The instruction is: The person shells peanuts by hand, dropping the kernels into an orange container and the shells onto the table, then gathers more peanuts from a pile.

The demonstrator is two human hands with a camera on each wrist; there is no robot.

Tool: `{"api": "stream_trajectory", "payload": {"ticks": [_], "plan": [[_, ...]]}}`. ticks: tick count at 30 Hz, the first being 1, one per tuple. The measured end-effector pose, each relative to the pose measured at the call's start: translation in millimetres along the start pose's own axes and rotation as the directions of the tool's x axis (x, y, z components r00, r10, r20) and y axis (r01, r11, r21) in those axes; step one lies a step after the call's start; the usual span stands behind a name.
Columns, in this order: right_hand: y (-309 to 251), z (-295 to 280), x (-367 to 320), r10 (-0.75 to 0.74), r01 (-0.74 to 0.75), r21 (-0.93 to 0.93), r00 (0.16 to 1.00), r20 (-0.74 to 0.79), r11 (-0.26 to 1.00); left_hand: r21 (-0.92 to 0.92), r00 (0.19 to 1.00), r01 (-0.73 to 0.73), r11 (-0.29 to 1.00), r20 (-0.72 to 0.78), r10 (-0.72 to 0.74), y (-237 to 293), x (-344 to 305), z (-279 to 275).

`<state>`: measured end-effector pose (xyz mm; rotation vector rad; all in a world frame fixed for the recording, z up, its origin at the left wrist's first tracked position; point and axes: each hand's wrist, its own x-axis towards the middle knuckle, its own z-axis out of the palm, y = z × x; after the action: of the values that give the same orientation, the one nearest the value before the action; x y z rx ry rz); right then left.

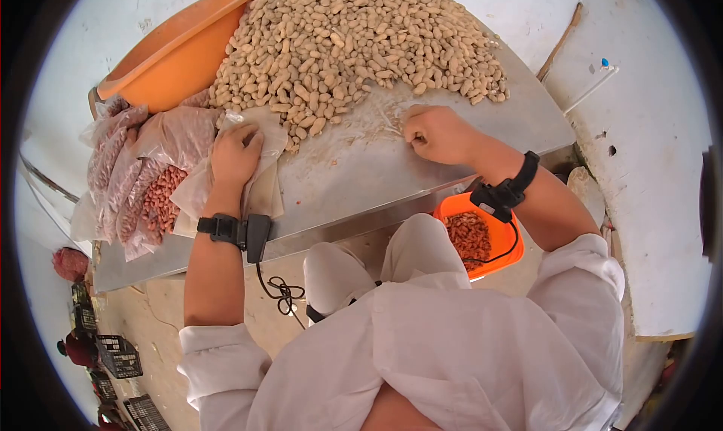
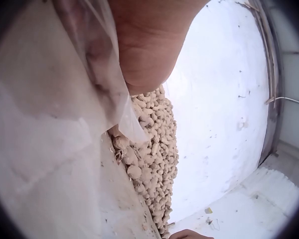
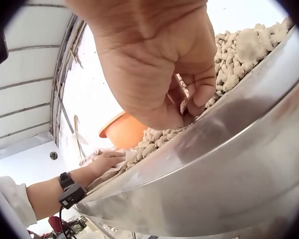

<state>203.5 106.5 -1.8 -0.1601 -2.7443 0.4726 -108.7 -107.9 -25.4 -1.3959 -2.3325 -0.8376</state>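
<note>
Metal table (image 1: 339, 178) (peanuts (image 1: 361, 39) heaped), white wall (image 1: 648, 175)

Legible text, all three views: none that I can read from my end. I checked the black, box-shaped plastic wrist device on the left arm (image 3: 73, 196) and its black, box-shaped counterpart on the right arm (image 1: 493, 203); any marking there is too small for me to make out as letters or numbers.
</note>
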Motion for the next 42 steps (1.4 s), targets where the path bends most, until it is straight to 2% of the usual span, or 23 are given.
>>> {"api": "stream_trajectory", "payload": {"ticks": [3, 5, 7, 8, 9, 12, 15, 17, 21, 23, 24, 27, 29, 30, 32, 35, 38, 40, 42], "plan": [[9, -16, -22, -0.049, 0.056, 0.032, 0.983, -0.179, 0.998, 0.009, 1.000, -0.028, 1.000, -0.005, 0.028, -3, 1, 2], [5, -37, -49, 0.138, -0.122, 0.104, 0.977, -0.165, 0.987, 0.013, 0.999, -0.033, 0.999, -0.009, 0.033, -3, 0, 2], [12, -48, -82, 0.270, -0.244, 0.131, 0.931, -0.245, 0.961, -0.004, 1.000, -0.009, 1.000, 0.020, 0.009, -2, 1, 1], [17, -52, -101, 0.290, -0.256, 0.146, 0.908, -0.303, 0.956, -0.014, 0.999, 0.003, 1.000, 0.038, -0.003, -1, 1, 1], [21, -55, -120, 0.309, -0.268, 0.160, 0.881, -0.359, 0.950, -0.015, 0.999, 0.002, 1.000, 0.042, -0.001, 0, 2, 0], [29, -55, -176, 0.505, -0.466, 0.200, 0.755, -0.418, 0.862, -0.023, 0.999, -0.010, 1.000, 0.049, 0.011, -2, 1, 1], [46, -41, -228, 0.641, -0.642, 0.142, 0.669, -0.377, 0.753, -0.036, 0.999, -0.039, 0.999, 0.019, 0.040, -8, 3, 5], [77, -16, -267, 0.675, -0.699, 0.028, 0.678, -0.292, 0.714, -0.037, 0.999, -0.054, 0.998, -0.001, 0.054, -11, 3, 7], [125, 44, -334, 0.721, -0.732, -0.168, 0.680, -0.131, 0.660, -0.106, 0.998, 0.033, 0.994, 0.060, -0.026, -1, 2, 1], [127, 43, -338, 0.738, -0.764, -0.156, 0.645, -0.200, 0.626, -0.177, 0.995, 0.079, 0.981, 0.067, -0.068, 2, 3, -3], [128, 39, -333, 0.744, -0.779, -0.149, 0.627, -0.233, 0.610, -0.172, 0.998, 0.045, 0.984, 0.049, -0.037, 6, 5, -7], [129, 4, -306, 0.670, -0.786, -0.050, 0.556, -0.492, 0.616, -0.185, 0.999, -0.053, 0.981, -0.020, 0.050, 19, 19, -22], [115, -26, -271, 0.592, -0.708, 0.041, 0.556, -0.584, 0.705, -0.232, 0.990, -0.121, 0.965, -0.094, 0.102, 24, 36, -23], [104, -41, -250, 0.552, -0.661, 0.079, 0.548, -0.628, 0.746, -0.346, 0.997, -0.045, 0.937, -0.068, 0.023, 31, 43, -25], [78, -68, -204, 0.484, -0.546, 0.100, 0.624, -0.614, 0.832, -0.554, 0.993, 0.104, 0.826, 0.009, -0.119, 48, 56, -28], [47, -89, -134, 0.390, -0.381, 0.137, 0.740, -0.548, 0.915, -0.805, 0.975, 0.117, 0.582, -0.017, -0.220, 73, 65, -21], [33, -86, -63, 0.322, -0.234, 0.243, 0.835, -0.446, 0.942, -0.923, 0.927, 0.202, 0.327, 0.073, -0.369, 82, 73, -5], [18, -78, -16, 0.236, -0.138, 0.285, 0.908, -0.346, 0.948, -0.966, 0.911, 0.195, 0.171, 0.113, -0.396, 84, 75, 2], [3, -71, 28, 0.234, -0.172, 0.323, 0.959, -0.162, 0.931, -0.987, 0.900, 0.159, -0.016, 0.151, -0.409, 86, 73, 5]]}}
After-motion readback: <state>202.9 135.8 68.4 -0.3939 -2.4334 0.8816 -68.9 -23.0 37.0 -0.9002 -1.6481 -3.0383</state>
